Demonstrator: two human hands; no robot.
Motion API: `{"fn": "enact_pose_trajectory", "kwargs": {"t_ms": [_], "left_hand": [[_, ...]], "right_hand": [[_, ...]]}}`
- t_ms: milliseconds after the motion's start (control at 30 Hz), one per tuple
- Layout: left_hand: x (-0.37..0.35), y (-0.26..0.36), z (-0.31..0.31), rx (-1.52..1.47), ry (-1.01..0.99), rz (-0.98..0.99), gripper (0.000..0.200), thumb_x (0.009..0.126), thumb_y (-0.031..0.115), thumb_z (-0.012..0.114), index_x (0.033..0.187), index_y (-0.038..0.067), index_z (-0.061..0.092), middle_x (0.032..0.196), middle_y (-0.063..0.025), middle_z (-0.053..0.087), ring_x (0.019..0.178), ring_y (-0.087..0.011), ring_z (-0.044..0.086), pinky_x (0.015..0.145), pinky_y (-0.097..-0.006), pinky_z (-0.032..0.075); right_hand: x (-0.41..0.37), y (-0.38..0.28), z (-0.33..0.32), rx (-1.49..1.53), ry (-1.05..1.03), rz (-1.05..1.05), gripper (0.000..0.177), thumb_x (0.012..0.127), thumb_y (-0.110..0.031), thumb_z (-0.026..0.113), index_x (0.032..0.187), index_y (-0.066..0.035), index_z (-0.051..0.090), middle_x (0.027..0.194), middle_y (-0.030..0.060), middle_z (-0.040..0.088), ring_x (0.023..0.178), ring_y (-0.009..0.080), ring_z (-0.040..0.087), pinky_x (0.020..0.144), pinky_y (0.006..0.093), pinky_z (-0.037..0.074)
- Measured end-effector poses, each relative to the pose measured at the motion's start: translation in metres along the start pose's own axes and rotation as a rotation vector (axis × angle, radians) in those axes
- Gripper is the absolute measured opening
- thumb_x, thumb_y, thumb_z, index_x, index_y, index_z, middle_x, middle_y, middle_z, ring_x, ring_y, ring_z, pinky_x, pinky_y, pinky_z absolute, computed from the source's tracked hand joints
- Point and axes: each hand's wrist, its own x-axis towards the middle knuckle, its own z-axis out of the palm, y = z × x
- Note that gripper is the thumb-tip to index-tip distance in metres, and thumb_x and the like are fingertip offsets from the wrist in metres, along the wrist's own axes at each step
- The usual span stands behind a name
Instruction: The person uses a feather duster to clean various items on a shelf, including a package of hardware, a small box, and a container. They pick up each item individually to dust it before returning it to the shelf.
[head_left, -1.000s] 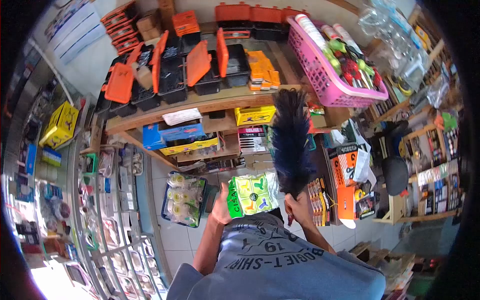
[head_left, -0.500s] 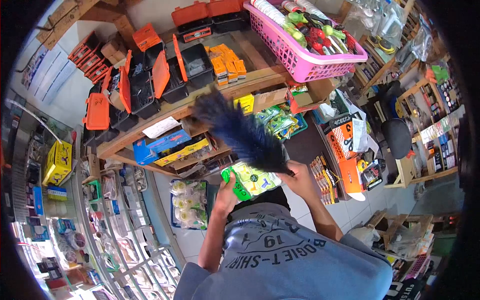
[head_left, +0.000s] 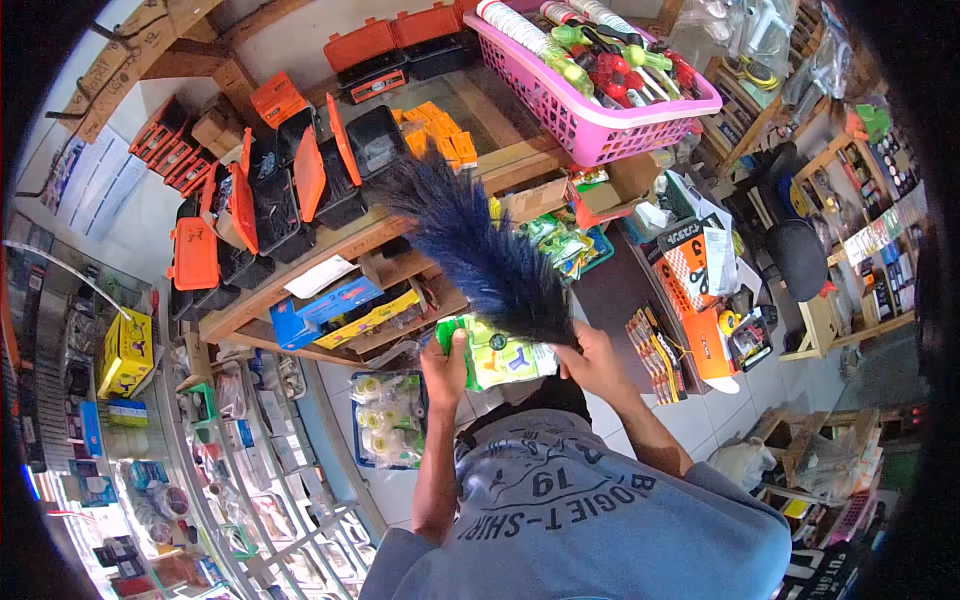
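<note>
A green and white packet [head_left: 500, 358] with yellow and blue shapes printed on it is held in front of my chest. My left hand [head_left: 445, 368] grips its left end, thumb on top. At the packet's right end, my right hand [head_left: 597, 362] is closed round the base of a dark blue feather duster [head_left: 485, 255]. The duster's feathers slant up and left over the packet toward the wooden shelf. Whether my right fingers also touch the packet is hidden.
Black boxes with orange lids [head_left: 275, 205] line the wooden shelf, beside a pink basket [head_left: 640, 118] of bottles. A blue crate [head_left: 388, 420] of clear containers sits below left. Glass shelving [head_left: 240, 450] runs along the left, and orange boxes [head_left: 690, 280] stand at right.
My left hand and the packet have shifted slightly, and the packet lies flatter with less of its green end showing. The view has turned a little. Both hands keep their holds.
</note>
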Motion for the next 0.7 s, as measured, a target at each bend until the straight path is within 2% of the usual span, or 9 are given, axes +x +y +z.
{"fn": "enact_pose_trajectory", "kwargs": {"t_ms": [100, 167, 233, 267, 300, 467, 567, 633, 700], "left_hand": [[0.012, 0.010, -0.022, -0.186, -0.025, 0.079, 0.021, 0.096, 0.025, 0.056, 0.095, 0.005, 0.060, 0.081, 0.0053, 0.055, 0.075, -0.0044, 0.046, 0.063, -0.0245, 0.039], [0.014, 0.017, -0.031, -0.259, -0.008, 0.054, 0.037, 0.096, 0.040, 0.052, 0.107, 0.006, 0.060, 0.092, -0.0009, 0.060, 0.083, -0.0080, 0.053, 0.069, -0.0273, 0.045], [0.007, 0.060, -0.029, -1.179, 0.000, -0.248, 0.056, 0.095, 0.054, 0.042, 0.119, 0.007, 0.058, 0.108, -0.0090, 0.064, 0.091, -0.0178, 0.060, 0.081, -0.0317, 0.048], [0.007, 0.037, -0.031, -1.530, -0.271, -0.180, 0.078, 0.089, 0.069, 0.035, 0.134, 0.007, 0.048, 0.125, -0.0126, 0.058, 0.106, -0.0243, 0.060, 0.092, -0.0375, 0.048], [0.001, 0.029, -0.025, -1.738, -0.237, -0.230, 0.084, 0.085, 0.073, 0.038, 0.139, 0.009, 0.043, 0.134, -0.0119, 0.052, 0.119, -0.0266, 0.052, 0.103, -0.0418, 0.039], [-0.019, 0.079, 0.009, -1.709, -0.256, -0.104, 0.120, 0.062, 0.089, 0.047, 0.148, 0.010, 0.023, 0.151, -0.0092, 0.029, 0.132, -0.0285, 0.037, 0.110, -0.0478, 0.026], [-0.018, 0.051, 0.007, -1.403, -0.207, 0.120, 0.106, 0.073, 0.082, 0.046, 0.146, 0.007, 0.027, 0.147, -0.0117, 0.035, 0.128, -0.0284, 0.041, 0.108, -0.0470, 0.032], [-0.009, 0.056, -0.013, -1.114, 0.041, -0.030, 0.065, 0.094, 0.052, 0.038, 0.139, 0.006, 0.038, 0.133, -0.0129, 0.051, 0.117, -0.0304, 0.052, 0.102, -0.0466, 0.040], [0.001, 0.069, -0.020, -1.470, 0.175, -0.246, 0.053, 0.096, 0.045, 0.035, 0.129, 0.006, 0.049, 0.123, -0.0116, 0.058, 0.107, -0.0278, 0.058, 0.093, -0.0415, 0.047]], "right_hand": [[-0.008, -0.002, 0.017, 0.126, 0.014, 0.014, 0.024, 0.087, -0.004, 0.059, 0.111, -0.001, 0.057, 0.058, 0.0023, 0.057, 0.049, 0.0072, 0.055, 0.046, 0.0249, 0.044], [-0.014, -0.011, 0.028, 0.127, 0.002, 0.000, 0.025, 0.086, -0.003, 0.059, 0.111, 0.000, 0.058, 0.059, 0.0016, 0.057, 0.050, 0.0071, 0.054, 0.046, 0.0243, 0.044], [-0.019, -0.018, 0.041, 0.263, 0.117, -0.091, 0.021, 0.086, -0.001, 0.059, 0.107, 0.001, 0.058, 0.061, 0.0016, 0.057, 0.051, 0.0078, 0.054, 0.046, 0.0248, 0.043], [-0.019, -0.011, 0.051, 0.381, 0.172, -0.163, 0.013, 0.085, 0.004, 0.052, 0.097, 0.004, 0.058, 0.061, 0.0050, 0.057, 0.046, 0.0095, 0.053, 0.040, 0.0230, 0.040], [-0.021, -0.012, 0.055, 0.387, 0.161, -0.167, 0.013, 0.085, 0.004, 0.052, 0.097, 0.004, 0.058, 0.061, 0.0050, 0.057, 0.046, 0.0095, 0.053, 0.040, 0.0230, 0.040], [-0.013, -0.035, 0.076, 0.465, 0.206, -0.098, 0.009, 0.091, -0.003, 0.050, 0.093, 0.001, 0.058, 0.056, 0.0041, 0.054, 0.046, 0.0093, 0.053, 0.041, 0.0240, 0.041], [-0.011, -0.030, 0.081, 0.492, 0.043, -0.060, 0.007, 0.090, 0.000, 0.055, 0.095, 0.001, 0.060, 0.066, 0.0014, 0.061, 0.049, 0.0053, 0.051, 0.044, 0.0234, 0.041], [-0.012, -0.032, 0.080, 0.432, -0.083, -0.011, 0.008, 0.090, -0.003, 0.058, 0.096, 0.000, 0.060, 0.070, 0.0012, 0.065, 0.049, 0.0043, 0.052, 0.045, 0.0220, 0.042], [-0.015, -0.039, 0.076, 0.213, -0.168, -0.094, 0.015, 0.088, -0.006, 0.061, 0.102, 0.000, 0.059, 0.078, 0.0009, 0.067, 0.062, 0.0068, 0.057, 0.056, 0.0235, 0.047]]}}
